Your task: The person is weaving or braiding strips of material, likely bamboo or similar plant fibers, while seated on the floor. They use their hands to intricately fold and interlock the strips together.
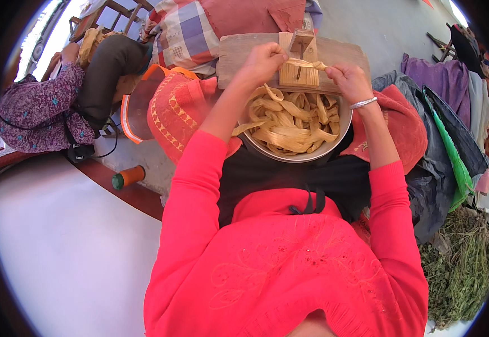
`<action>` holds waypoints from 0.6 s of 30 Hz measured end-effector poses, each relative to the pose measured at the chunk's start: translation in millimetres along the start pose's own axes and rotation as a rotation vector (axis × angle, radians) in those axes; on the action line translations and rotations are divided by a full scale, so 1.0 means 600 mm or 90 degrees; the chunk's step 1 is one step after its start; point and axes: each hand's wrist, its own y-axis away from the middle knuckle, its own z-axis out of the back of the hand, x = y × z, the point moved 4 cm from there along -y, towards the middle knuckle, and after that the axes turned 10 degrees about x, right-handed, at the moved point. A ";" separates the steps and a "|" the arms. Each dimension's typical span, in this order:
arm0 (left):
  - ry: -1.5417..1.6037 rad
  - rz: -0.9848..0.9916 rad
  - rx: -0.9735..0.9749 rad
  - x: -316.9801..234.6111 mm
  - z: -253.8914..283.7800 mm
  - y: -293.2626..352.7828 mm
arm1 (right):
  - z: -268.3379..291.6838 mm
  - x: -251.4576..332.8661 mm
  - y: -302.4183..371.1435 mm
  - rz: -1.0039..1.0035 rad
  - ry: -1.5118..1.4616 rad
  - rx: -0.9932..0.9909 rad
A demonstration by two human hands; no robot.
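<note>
A twisted, straw-coloured strip of plant husk (306, 64) stretches between my hands. My left hand (262, 64) is closed near its left end, and my right hand (350, 81) pinches its right end. The strip runs across a small wooden block (298, 78) with a thin upright rod and a wooden piece (301, 40) at its far side. This block rests on a wooden board (345, 51). Just below the hands, a metal bowl (296, 159) on my lap holds a heap of loose husk strips (286, 126).
Red cloths (171, 109) (404, 132) flank the bowl. A spool of orange and green thread (127, 177) lies on the floor at left. Another person (48, 112) sits at far left. Piled clothes (438, 106) and dried green plants (461, 269) are at right.
</note>
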 end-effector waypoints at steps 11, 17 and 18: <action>0.117 0.042 0.035 -0.047 -0.050 0.097 | 0.008 0.111 0.122 0.240 0.322 -0.242; 0.329 0.141 0.176 -0.111 -0.133 0.140 | -0.053 0.083 0.097 0.080 0.130 -0.204; 0.232 0.144 0.219 -0.090 -0.108 0.138 | -0.051 0.068 0.103 0.072 0.141 -0.216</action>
